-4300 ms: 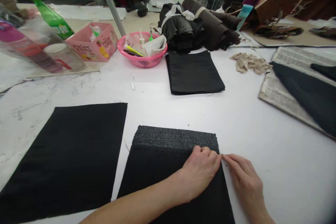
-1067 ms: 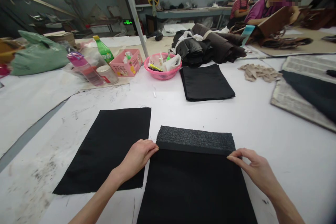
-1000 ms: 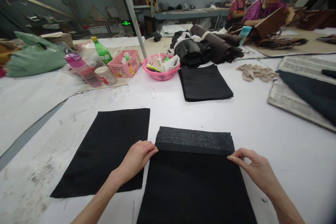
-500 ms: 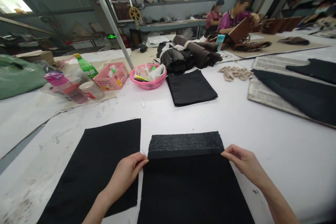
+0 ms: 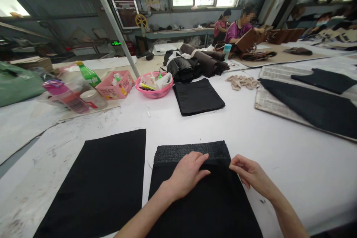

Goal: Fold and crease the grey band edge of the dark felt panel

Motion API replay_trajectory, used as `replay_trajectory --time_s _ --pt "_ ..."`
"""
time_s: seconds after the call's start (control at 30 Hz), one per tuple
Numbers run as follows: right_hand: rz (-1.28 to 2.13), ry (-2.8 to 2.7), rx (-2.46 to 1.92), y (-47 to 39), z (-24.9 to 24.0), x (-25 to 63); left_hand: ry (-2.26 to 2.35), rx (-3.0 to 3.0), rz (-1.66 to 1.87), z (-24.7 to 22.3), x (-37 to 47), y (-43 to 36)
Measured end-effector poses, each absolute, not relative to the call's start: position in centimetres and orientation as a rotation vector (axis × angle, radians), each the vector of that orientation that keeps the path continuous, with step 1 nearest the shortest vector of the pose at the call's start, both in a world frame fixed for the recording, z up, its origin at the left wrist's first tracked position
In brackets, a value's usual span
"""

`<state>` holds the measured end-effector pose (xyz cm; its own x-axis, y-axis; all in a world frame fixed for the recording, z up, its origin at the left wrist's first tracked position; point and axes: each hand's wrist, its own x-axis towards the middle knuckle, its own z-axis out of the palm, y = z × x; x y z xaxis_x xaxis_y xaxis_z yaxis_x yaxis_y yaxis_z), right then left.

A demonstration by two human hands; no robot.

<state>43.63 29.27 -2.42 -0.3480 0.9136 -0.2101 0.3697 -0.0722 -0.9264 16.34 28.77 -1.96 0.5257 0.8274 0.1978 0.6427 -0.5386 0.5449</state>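
A black cloth panel (image 5: 212,204) lies flat on the white table (image 5: 292,148), with a speckled dark grey strip (image 5: 173,153) along its far edge. Over the panel, near that strip, rests my left hand (image 5: 191,173), thumb and fingers apart and holding nothing. My right hand (image 5: 249,173) pinches the panel's right edge just below the strip. To the left lies another black cloth piece (image 5: 106,182), separated by a narrow white gap.
Beyond the panels are a folded black cloth stack (image 5: 198,96), a pink basket (image 5: 154,91), a pink box (image 5: 115,84) and a green bottle (image 5: 88,74). Dark cut pieces (image 5: 312,104) lie at right. Two people sit at the back.
My left hand has let go of the panel's left edge and moved right onto the cloth. My right hand stays at the right edge. The view has shifted slightly.
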Motion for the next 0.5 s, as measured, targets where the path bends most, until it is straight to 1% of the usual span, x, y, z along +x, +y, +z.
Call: replay_trajectory --time_s 0.1,0.23,0.37,0.5 --pt "1.419 -1.692 -1.349 29.3 -2.5 43.7 1.193 2.356 0.603 -3.2 18.7 29.3" --pt "1.364 -1.779 -1.402 29.6 -3.3 43.8 1.222 2.338 0.545 -4.1 18.6 29.0" --pt "1.155 -2.027 -1.495 30.1 -4.2 44.5 1.249 2.282 0.585 -3.0 16.8 28.1" --pt "1.087 -2.084 -1.535 30.2 -5.2 46.2 1.263 2.195 0.638 -1.0 15.5 27.1"
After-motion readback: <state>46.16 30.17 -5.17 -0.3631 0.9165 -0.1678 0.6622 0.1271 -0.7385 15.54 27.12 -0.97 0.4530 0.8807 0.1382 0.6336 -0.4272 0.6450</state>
